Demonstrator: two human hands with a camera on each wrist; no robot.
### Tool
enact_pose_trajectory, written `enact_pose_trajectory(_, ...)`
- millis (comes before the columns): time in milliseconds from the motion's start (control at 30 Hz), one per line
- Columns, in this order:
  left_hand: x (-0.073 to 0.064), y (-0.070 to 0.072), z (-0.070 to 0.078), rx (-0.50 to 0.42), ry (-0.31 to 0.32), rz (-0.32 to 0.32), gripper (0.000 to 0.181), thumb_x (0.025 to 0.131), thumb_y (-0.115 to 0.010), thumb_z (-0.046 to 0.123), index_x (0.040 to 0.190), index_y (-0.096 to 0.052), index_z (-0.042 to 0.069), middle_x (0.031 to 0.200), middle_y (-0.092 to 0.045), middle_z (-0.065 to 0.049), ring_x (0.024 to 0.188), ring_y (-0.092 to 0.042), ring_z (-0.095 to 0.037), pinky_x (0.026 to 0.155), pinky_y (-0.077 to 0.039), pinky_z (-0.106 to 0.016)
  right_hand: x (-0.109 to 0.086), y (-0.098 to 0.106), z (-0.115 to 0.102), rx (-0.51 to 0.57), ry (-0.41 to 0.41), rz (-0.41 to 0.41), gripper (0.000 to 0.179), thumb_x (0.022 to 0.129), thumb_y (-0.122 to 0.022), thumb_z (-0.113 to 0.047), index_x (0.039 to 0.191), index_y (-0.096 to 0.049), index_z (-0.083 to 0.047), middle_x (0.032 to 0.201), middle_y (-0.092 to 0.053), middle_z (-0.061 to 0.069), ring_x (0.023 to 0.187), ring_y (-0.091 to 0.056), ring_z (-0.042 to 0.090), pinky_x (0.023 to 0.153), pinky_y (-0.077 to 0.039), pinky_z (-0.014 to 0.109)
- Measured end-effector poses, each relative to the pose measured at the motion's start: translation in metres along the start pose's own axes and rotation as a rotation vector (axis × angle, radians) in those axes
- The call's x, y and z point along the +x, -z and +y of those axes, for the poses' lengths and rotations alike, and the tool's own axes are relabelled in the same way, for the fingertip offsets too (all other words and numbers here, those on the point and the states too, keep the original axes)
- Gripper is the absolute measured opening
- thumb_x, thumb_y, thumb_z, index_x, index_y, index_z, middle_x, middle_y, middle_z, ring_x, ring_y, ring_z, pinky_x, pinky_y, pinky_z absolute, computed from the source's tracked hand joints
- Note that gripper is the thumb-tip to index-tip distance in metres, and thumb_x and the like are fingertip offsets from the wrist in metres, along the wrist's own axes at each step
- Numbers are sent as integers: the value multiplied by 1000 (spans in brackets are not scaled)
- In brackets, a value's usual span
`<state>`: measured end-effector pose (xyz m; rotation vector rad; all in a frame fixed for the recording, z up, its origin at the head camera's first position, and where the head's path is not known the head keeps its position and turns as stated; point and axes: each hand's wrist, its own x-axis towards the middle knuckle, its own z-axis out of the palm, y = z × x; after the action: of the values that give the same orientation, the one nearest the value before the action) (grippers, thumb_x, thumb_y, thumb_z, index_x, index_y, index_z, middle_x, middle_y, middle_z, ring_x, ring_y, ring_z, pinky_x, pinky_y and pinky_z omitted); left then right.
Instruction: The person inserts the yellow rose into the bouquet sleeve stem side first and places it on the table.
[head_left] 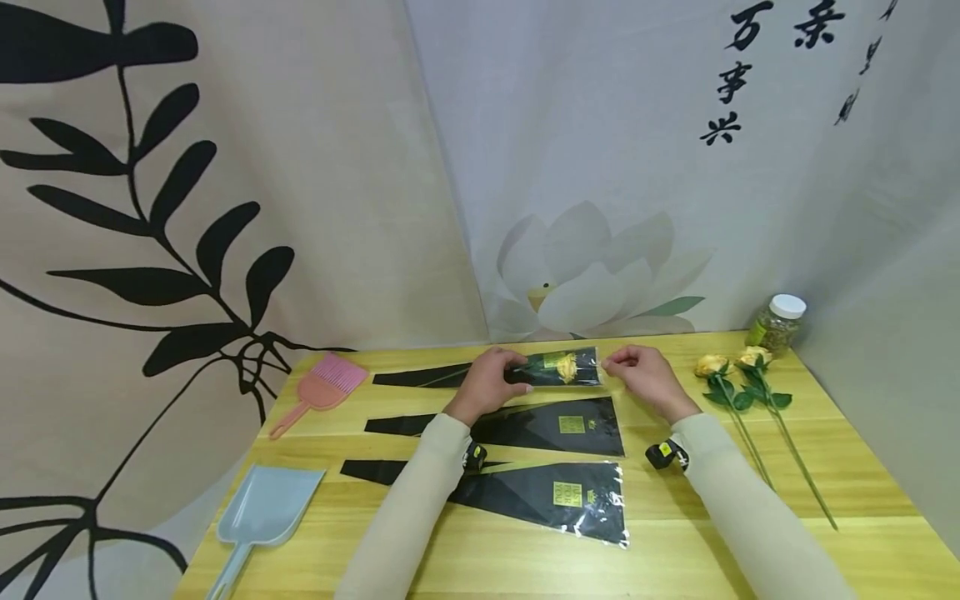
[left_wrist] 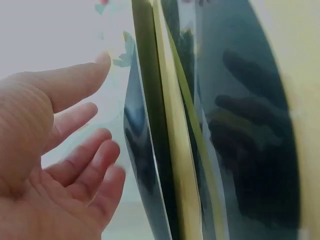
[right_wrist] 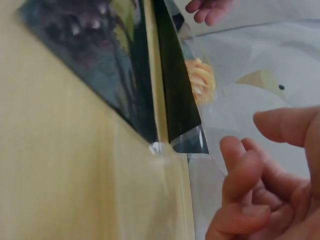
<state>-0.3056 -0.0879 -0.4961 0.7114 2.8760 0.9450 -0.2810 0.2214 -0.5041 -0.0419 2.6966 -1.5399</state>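
A yellow rose point(head_left: 567, 367) with a green stem lies in the farthest black-and-clear flower sleeve point(head_left: 581, 377). In the head view my left hand point(head_left: 491, 382) is over the middle of this sleeve, by the stem; its fingers point(left_wrist: 65, 130) are loosely bent and apart in the left wrist view, holding nothing. Just off the sleeve's wide right end is my right hand point(head_left: 643, 375). Its thumb and half-curled fingers point(right_wrist: 242, 175) stand apart with nothing between them. Nearer me lie a middle sleeve point(head_left: 517, 429) and a front sleeve point(head_left: 525, 500), both flat, with gold printing.
Two more yellow roses point(head_left: 712, 367) lie to the right, before a white-lidded jar point(head_left: 778, 325). On the left are a pink brush point(head_left: 322, 387) and a light blue dustpan point(head_left: 262, 508). A printed curtain point(head_left: 360, 167) hangs behind the wooden table point(head_left: 540, 571).
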Motion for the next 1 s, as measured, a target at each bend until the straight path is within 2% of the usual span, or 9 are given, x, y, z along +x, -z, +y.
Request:
enact_pose_trajectory(100, -5, 0, 1, -44, 4, -34, 47, 94, -83, 30, 135, -72, 11, 131, -68, -9, 112, -65, -26, 99, -58, -44, -5, 1, 2, -35, 12, -24, 30, 105, -67, -31, 118, -71, -4, 111, -72, 14, 98, -66, 31, 75, -54, 34)
enact_pose_trajectory(233, -10, -1, 2, -81, 17, -105, 43, 94, -83, 29, 132, -73, 10, 124, -70, -10, 105, -65, -22, 96, -58, -43, -12, -2, 5, -94, 23, -63, 28, 103, -69, -32, 114, -73, -6, 107, -73, 11, 94, -67, 27, 75, -54, 35)
enact_pose_trajectory(367, -14, -4, 3, -81, 30, -183, 38, 92, -86, 31, 123, -75, 12, 115, -72, -5, 100, -65, -16, 93, -58, -39, -16, -5, 11, -164, 30, -84, 23, 101, -72, -31, 109, -75, -10, 103, -74, 6, 91, -67, 21, 76, -54, 33)
enact_pose_trajectory(467, -16, -6, 5, -65, 39, -233, 33, 90, -87, 31, 116, -76, 14, 107, -72, 1, 94, -64, -13, 90, -58, -36, -18, -7, 15, -178, 31, -104, 21, 100, -74, -29, 108, -76, -10, 101, -75, 6, 91, -67, 21, 76, -54, 34)
enact_pose_trajectory(667, -19, -9, 4, -31, 56, -312, 26, 87, -90, 24, 107, -75, 17, 97, -68, 4, 83, -59, -13, 81, -55, -31, -23, -9, 14, -202, 69, -161, 27, 97, -77, -26, 116, -78, -6, 110, -77, 10, 94, -70, 22, 76, -56, 35)
enact_pose_trajectory(833, -22, -11, 4, -51, 83, -353, 25, 87, -89, 19, 107, -74, 17, 99, -67, 1, 86, -58, -16, 82, -54, -34, -27, -9, 9, -224, 64, -204, 33, 96, -79, -22, 123, -75, -4, 118, -74, 13, 98, -69, 23, 80, -58, 39)
enact_pose_trajectory(1000, -24, -13, 5, -77, 86, -350, 23, 88, -88, 17, 107, -75, 18, 99, -66, 1, 88, -58, -17, 84, -54, -36, -27, -8, 7, -259, 58, -210, 38, 95, -80, -24, 126, -73, -3, 125, -72, 16, 109, -67, 30, 93, -58, 51)
